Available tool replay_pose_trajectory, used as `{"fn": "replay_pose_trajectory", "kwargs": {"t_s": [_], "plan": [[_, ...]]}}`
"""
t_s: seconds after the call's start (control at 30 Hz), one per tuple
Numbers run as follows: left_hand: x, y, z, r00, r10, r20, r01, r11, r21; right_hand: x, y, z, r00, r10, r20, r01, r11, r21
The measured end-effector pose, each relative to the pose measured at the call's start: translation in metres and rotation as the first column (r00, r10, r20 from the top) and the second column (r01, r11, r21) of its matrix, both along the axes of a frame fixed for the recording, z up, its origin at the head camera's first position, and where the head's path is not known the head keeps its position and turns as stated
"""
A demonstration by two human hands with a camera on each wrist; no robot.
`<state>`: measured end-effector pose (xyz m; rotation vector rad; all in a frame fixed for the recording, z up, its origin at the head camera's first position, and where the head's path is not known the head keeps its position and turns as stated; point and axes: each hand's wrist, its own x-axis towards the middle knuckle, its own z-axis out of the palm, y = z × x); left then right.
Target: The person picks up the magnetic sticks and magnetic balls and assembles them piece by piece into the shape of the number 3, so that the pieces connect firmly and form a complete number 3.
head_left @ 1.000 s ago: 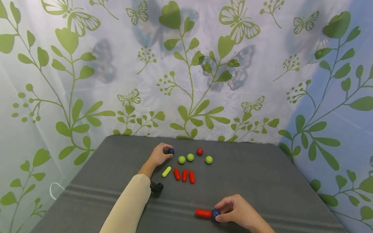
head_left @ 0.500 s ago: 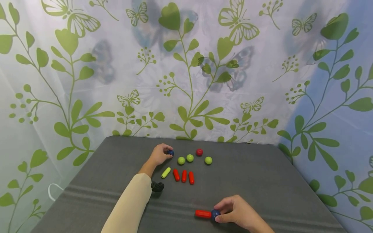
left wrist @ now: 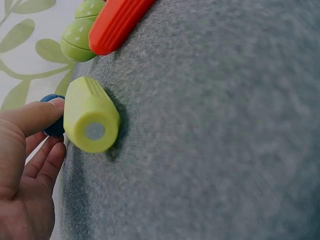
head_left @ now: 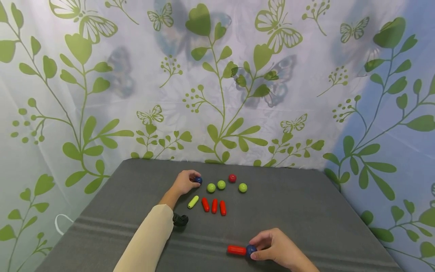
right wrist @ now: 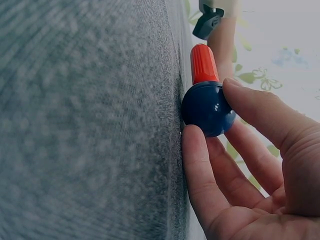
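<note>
At the far left of the table my left hand [head_left: 184, 182] pinches a dark blue ball [head_left: 198, 180] between thumb and fingers. In the left wrist view a yellow-green rod [left wrist: 90, 116] with a grey disc in its end partly covers that blue ball [left wrist: 54, 128]. Close to the front edge, my right hand [head_left: 276, 247] grips a second blue ball [head_left: 251, 250], and a red rod [head_left: 236, 250] sticks out from it to the left. The right wrist view has the red rod [right wrist: 203, 62] joined end-on to the blue ball [right wrist: 207, 109].
Several red rods [head_left: 214, 206] lie side by side right of the yellow-green rod. Behind them are green balls [head_left: 221, 184] and a red ball [head_left: 232, 178]. A black wrist device [head_left: 180, 220] juts from the left forearm. A leaf-patterned curtain [head_left: 217, 94] hangs behind the grey table [head_left: 299, 211].
My left hand has shifted slightly toward me, and the blue ball in its fingers has come along. The right hand stays nearly still with its ball and red rod.
</note>
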<state>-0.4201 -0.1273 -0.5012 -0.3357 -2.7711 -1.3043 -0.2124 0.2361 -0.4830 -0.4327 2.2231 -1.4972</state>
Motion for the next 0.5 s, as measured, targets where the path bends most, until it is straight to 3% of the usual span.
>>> {"fn": "replay_pose_trajectory", "kwargs": {"t_s": [0.5], "plan": [[0.016, -0.001, 0.005, 0.997, -0.074, -0.018, 0.074, 0.997, 0.026, 0.001, 0.0, 0.001, 1.0, 0.0, 0.02, 0.0, 1.0, 0.0]]}}
